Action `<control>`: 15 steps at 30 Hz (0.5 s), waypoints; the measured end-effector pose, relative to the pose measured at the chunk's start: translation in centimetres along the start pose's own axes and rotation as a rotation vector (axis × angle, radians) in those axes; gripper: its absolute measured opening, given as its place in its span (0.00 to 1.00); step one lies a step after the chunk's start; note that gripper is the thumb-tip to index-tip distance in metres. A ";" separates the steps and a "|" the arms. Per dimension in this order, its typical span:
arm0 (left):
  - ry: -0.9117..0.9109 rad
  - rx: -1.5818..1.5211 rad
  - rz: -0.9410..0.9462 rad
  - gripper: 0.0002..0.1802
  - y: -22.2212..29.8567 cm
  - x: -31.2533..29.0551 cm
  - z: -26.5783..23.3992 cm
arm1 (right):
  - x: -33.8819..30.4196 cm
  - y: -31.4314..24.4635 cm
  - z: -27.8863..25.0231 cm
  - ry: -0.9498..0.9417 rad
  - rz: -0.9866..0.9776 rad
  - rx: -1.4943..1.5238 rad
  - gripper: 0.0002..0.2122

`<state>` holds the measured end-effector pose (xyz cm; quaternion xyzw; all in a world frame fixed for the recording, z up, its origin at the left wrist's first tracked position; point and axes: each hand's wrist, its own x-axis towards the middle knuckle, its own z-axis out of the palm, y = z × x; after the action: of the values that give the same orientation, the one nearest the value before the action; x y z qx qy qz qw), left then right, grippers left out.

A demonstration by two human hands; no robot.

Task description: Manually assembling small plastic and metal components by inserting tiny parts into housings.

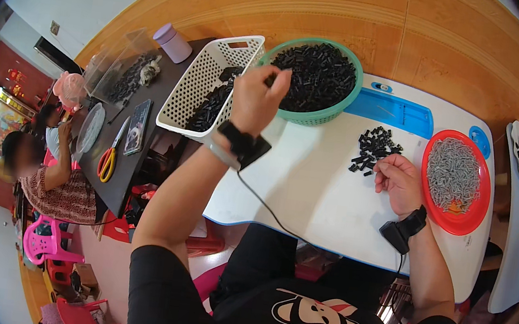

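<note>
My left hand (258, 100) is raised at the near edge of a green basin (317, 113), beside a white perforated basket (176, 103). Its fingers are curled in, and whatever they hold is hidden. Small black tube-like pieces (314, 71) fill the basin; more black pieces (211, 108) lie in the basket. Over the white table, my right hand (400, 184) has its fingers closed in a pinch beside a loose pile of black pieces (378, 148). Anything in that pinch is too small to make out. Right of this hand, a red oval tray (485, 206) holds many small silvery metal parts (454, 173).
On the dark side table at left are yellow-handled scissors (105, 165), a phone (138, 126), a lilac jar (172, 43) and a clear bin (118, 70). Another person (56, 182) sits beyond it. A cable (267, 208) trails from my left wrist device. A wooden wall (380, 21) stands behind.
</note>
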<state>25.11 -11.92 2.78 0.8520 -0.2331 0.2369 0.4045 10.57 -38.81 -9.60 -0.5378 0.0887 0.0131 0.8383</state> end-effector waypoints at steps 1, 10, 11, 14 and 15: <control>-0.011 -0.022 0.013 0.13 0.3 -1.5 -0.5 | 0.1 0.1 -0.1 -0.012 -0.003 0.010 0.02; -0.542 0.268 0.270 0.12 -3.1 -11.1 0.3 | 0.1 -0.1 0.4 -0.007 -0.012 -0.006 0.02; -0.551 0.261 0.260 0.12 -3.3 -11.2 0.5 | 0.1 -0.1 0.4 -0.001 -0.015 -0.004 0.02; -0.603 0.327 0.243 0.13 -3.3 -11.2 1.1 | 0.2 0.2 0.1 -0.021 -0.019 0.017 0.02; -0.605 0.326 0.248 0.13 -3.2 -11.3 1.4 | 0.1 0.2 0.0 -0.021 -0.014 0.016 0.02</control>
<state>18.52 -8.88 -6.55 0.9020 -0.4030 0.0554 0.1445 10.63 -38.76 -9.84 -0.5315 0.0765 0.0122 0.8435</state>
